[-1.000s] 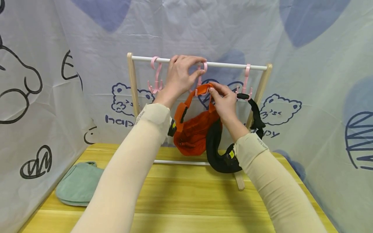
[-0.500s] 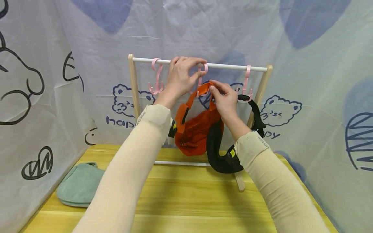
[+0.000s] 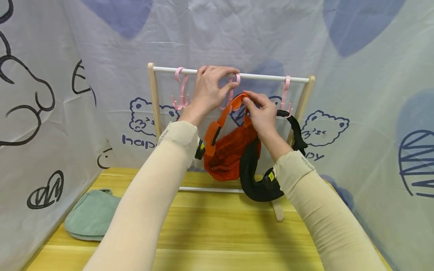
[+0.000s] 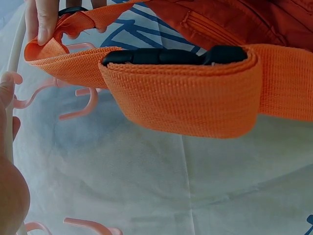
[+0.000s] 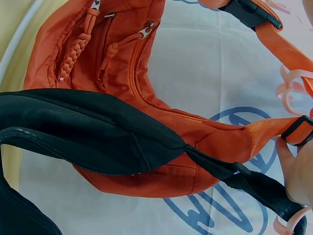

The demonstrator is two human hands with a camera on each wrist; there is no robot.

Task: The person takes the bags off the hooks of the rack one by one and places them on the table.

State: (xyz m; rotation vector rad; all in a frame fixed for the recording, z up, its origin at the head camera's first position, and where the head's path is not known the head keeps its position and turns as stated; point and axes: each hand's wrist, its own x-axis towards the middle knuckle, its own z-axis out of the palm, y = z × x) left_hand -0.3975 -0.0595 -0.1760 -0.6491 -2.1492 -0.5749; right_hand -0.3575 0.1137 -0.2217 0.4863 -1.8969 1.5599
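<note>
In the head view my left hand [image 3: 211,88] holds the top curl of the middle pink hook [image 3: 238,79] at the white rail. My right hand [image 3: 262,113] pinches the upper strap [image 3: 221,117] of an orange waist bag [image 3: 225,156] beside that hook's prongs. The bag hangs below, and a black plastic buckle [image 4: 166,56] shows on its strap in the left wrist view. A black waist bag [image 3: 251,169] hangs by its strap from the right pink hook [image 3: 286,88], overlapping the orange one. Whether a prong passes through the orange strap is unclear.
A third pink hook [image 3: 182,90] hangs at the rail's left. The rack has wooden posts [image 3: 155,98] and a low white bar [image 3: 210,189]. A green bag [image 3: 93,214] lies on the left of the wooden table [image 3: 210,233]. Printed cloth surrounds the table.
My right hand has raised the orange strap slightly beside the middle hook. My left hand has stayed on the hook's top.
</note>
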